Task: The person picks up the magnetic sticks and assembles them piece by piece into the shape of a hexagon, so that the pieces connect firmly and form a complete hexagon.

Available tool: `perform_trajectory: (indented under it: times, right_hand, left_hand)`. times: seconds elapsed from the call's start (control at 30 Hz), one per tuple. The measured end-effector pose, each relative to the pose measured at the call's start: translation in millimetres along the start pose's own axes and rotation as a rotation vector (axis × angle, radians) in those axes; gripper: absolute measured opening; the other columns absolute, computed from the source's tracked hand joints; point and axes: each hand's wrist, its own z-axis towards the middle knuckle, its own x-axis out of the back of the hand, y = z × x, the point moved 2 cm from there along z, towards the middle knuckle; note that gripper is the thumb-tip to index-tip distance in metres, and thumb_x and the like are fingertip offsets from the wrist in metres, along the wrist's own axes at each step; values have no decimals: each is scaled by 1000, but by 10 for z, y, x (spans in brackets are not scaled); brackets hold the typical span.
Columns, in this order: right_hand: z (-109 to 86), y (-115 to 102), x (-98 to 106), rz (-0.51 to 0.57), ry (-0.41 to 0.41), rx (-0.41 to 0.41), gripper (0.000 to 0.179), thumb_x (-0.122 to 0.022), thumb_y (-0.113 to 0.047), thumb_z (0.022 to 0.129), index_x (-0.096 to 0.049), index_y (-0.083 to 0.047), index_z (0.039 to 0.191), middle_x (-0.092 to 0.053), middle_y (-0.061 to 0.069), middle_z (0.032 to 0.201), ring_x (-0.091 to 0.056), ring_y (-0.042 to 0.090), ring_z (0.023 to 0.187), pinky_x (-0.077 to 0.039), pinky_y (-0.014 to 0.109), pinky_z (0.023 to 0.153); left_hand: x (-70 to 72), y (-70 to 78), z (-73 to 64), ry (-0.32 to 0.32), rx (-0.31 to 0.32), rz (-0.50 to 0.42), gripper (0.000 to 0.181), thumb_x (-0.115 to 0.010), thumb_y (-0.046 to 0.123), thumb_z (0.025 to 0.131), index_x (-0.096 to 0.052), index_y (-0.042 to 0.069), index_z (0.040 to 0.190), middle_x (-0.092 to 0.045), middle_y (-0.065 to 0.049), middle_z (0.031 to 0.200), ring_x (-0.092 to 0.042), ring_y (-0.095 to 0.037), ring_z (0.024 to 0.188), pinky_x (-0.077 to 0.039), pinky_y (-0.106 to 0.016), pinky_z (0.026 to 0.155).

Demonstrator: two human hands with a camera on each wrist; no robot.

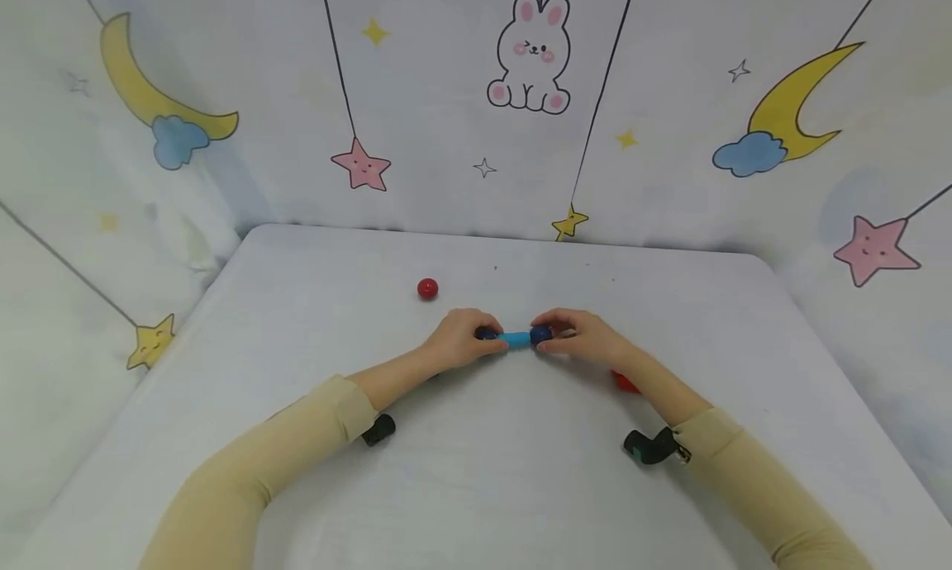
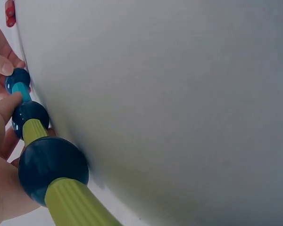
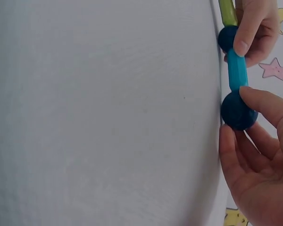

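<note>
My left hand [image 1: 464, 339] grips one end of a light blue rod [image 1: 514, 339], at the dark blue ball [image 3: 226, 38] joined there. At the rod's other end, the fingertips and thumb of my right hand [image 1: 583, 335] pinch a second dark blue ball [image 3: 238, 112]. In the left wrist view the chain runs on past my left hand: a yellow-green rod [image 2: 34, 130], another dark blue ball [image 2: 54, 165] and a further yellow-green rod [image 2: 78, 205]. My left palm and forearm hide most of that part in the head view.
A red ball [image 1: 427, 289] lies on the white table [image 1: 491, 471], beyond my left hand. Something red [image 1: 626, 381] shows partly under my right forearm. Dark tube-shaped pieces [image 1: 649, 446] sit beside both sleeves. A patterned cloth [image 1: 461, 99] hangs behind the table.
</note>
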Motion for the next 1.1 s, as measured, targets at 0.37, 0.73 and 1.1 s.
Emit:
perform_trajectory:
  times: [0.37, 0.73, 1.1]
  right_hand:
    - [57, -33, -25, -59, 69, -60, 42, -72, -29, 89, -62, -12, 126, -63, 4, 117, -56, 25, 111, -44, 45, 94]
    - [21, -23, -32, -69, 75, -54, 43, -72, -27, 89, -61, -9, 127, -63, 6, 120, -56, 26, 112, -44, 47, 95]
    - [7, -8, -28, -73, 78, -82, 45, -72, -31, 89, -60, -11, 128, -63, 7, 119, -57, 28, 113, -46, 46, 93]
  left_hand:
    - [151, -50, 92, -26, 70, 102, 33, -71, 26, 91, -69, 6, 116, -68, -6, 108, -59, -19, 95, -48, -33, 86]
    - [734, -134, -686, -145, 253, 154, 46, -71, 36, 89, -64, 8, 124, -65, -8, 113, -59, -23, 100, -52, -36, 82]
    - [1047, -322, -1704, -198, 349, 121, 32, -76, 34, 84, -71, 10, 104, -63, 5, 86, -56, -12, 74, -48, -28, 62]
